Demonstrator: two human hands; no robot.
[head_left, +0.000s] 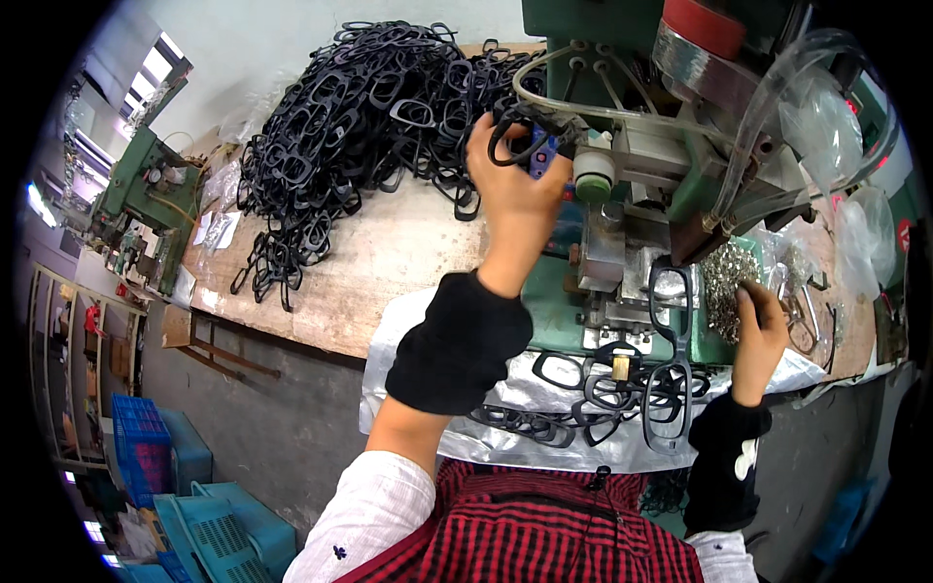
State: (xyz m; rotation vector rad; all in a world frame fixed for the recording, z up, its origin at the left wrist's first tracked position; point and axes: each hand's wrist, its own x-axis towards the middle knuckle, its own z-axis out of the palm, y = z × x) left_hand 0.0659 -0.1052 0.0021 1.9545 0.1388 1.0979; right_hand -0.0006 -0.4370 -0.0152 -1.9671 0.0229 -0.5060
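My left hand [515, 194] is raised beside the green machine, its thumb and fingers closed round a black eyeglass frame [499, 139]. My right hand [761, 340] is at the edge of a heap of small shiny metal pieces [729, 277]. Its fingers are drawn together; whatever they hold is too small to make out. Between the hands, another black eyeglass frame [685, 379] hangs upright at the front of the machine's metal fixture [622, 257]. More black frames [559, 369] lie on silvery sheeting [428, 340] just above my lap.
A large pile of black eyeglass frames [360, 117] covers the back left of the wooden table [340, 291]. The green machine [583, 19] stands at right, with a green button [593, 187] and clear hoses [748, 107]. Blue crates [219, 525] sit on the floor at lower left.
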